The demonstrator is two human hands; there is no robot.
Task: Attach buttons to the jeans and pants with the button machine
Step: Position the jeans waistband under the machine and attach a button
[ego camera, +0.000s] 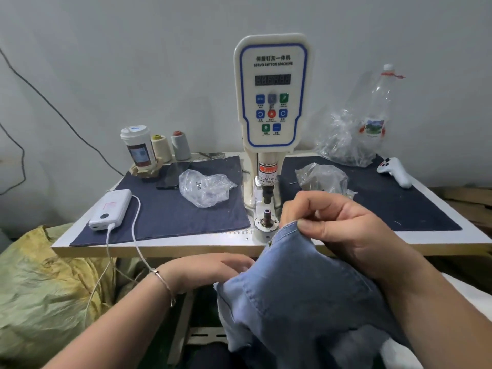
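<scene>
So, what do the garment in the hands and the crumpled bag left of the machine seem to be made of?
Garment: light blue denim, apparently; matte woven surface with stitched seams and a frayed edge. Bag: thin clear plastic film; glossy, wrinkled, see-through. Its contents are too small to tell.

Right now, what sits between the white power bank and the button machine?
In the head view, a crumpled clear plastic bag lies on the dark cloth between power bank and button machine.

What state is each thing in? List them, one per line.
Jeans: pinched at the edge, off the die.
Right hand: pinching jeans.
Left hand: relaxed, at the jeans.
Machine: display unreadable, die bare.
Power bank: cable plugged in.
Bottle: capped.
Cup: lidded.
</scene>
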